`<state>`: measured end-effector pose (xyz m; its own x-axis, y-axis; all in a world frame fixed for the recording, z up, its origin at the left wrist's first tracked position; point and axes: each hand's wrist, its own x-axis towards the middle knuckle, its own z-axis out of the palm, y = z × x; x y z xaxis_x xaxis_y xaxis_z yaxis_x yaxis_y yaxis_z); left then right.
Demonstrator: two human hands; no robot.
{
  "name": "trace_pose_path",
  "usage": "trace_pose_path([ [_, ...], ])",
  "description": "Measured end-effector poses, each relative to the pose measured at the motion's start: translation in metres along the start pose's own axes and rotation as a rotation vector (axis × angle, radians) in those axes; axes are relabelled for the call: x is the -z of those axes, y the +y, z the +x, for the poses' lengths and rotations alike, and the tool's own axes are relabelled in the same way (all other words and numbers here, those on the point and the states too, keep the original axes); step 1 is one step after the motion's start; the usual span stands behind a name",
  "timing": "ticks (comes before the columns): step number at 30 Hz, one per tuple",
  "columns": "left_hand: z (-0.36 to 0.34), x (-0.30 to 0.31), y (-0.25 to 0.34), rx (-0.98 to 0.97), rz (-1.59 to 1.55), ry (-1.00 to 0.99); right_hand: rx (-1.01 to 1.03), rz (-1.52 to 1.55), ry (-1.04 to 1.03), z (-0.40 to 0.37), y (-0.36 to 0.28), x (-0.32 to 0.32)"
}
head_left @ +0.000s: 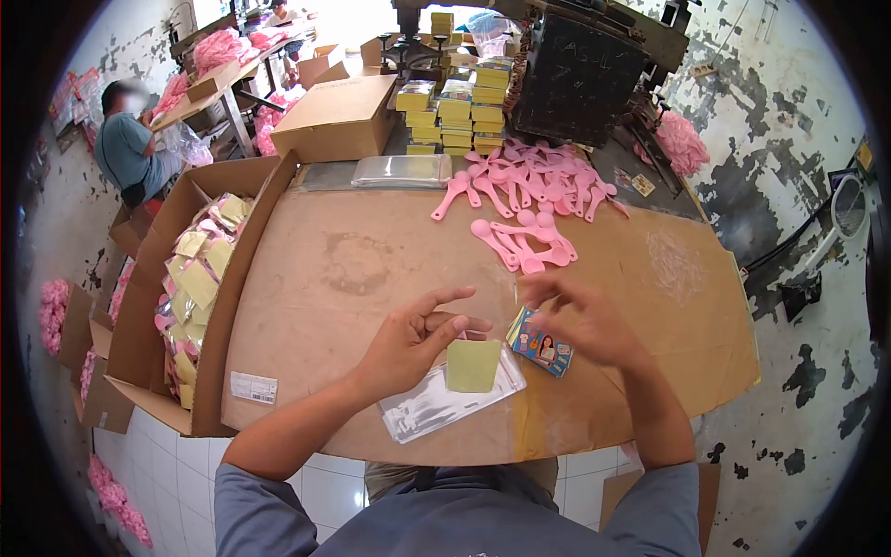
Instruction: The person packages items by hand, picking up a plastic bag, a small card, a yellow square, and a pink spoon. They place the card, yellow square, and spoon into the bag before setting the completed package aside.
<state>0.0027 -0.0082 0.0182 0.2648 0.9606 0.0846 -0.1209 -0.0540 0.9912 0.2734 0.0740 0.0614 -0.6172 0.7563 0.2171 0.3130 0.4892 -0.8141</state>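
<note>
My left hand [408, 339] pinches a small pale yellow-green card [472, 368] between thumb and fingers. The card hangs over a pile of clear plastic bags [422, 408] on the table in front of me. To the right, my right hand [589, 320] is raised with bent fingers apart and nothing visible in them. Below its fingertips lies a stack of colourful printed cards [546, 349]. Just beyond the hands, several pink plastic measuring spoons [529, 243] lie loose, with a larger heap of pink spoons [548, 176] behind them.
An open carton [251, 278] on the left holds many bagged cards and pink pieces. At the back are a closed cardboard box [334, 111], stacked cards [455, 116], more plastic bags [401, 171] and a black machine [580, 74]. A person [130, 139] sits far left.
</note>
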Motion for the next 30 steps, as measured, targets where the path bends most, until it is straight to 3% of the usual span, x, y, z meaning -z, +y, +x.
trace_pose_path([
  [1,0.000,0.000,-0.001,0.008,0.016,-0.001,0.058,0.055,-0.047,0.002,-0.005,-0.017],
  [4,0.001,0.001,-0.005,0.012,0.019,0.005,-0.123,0.354,-0.187,0.007,0.006,-0.040],
  [7,0.004,0.004,-0.010,0.020,-0.051,0.027,-0.211,0.504,-0.143,0.008,0.015,-0.045],
  [16,0.005,0.002,-0.018,-0.033,-0.016,0.125,-0.182,0.658,0.013,0.004,0.027,-0.052],
  [23,0.006,0.007,-0.028,-0.090,0.023,0.098,-0.115,0.595,-0.009,0.000,0.040,-0.043],
  [30,0.005,0.011,-0.021,0.017,-0.080,0.072,-0.156,0.570,-0.043,-0.001,0.034,-0.038],
])
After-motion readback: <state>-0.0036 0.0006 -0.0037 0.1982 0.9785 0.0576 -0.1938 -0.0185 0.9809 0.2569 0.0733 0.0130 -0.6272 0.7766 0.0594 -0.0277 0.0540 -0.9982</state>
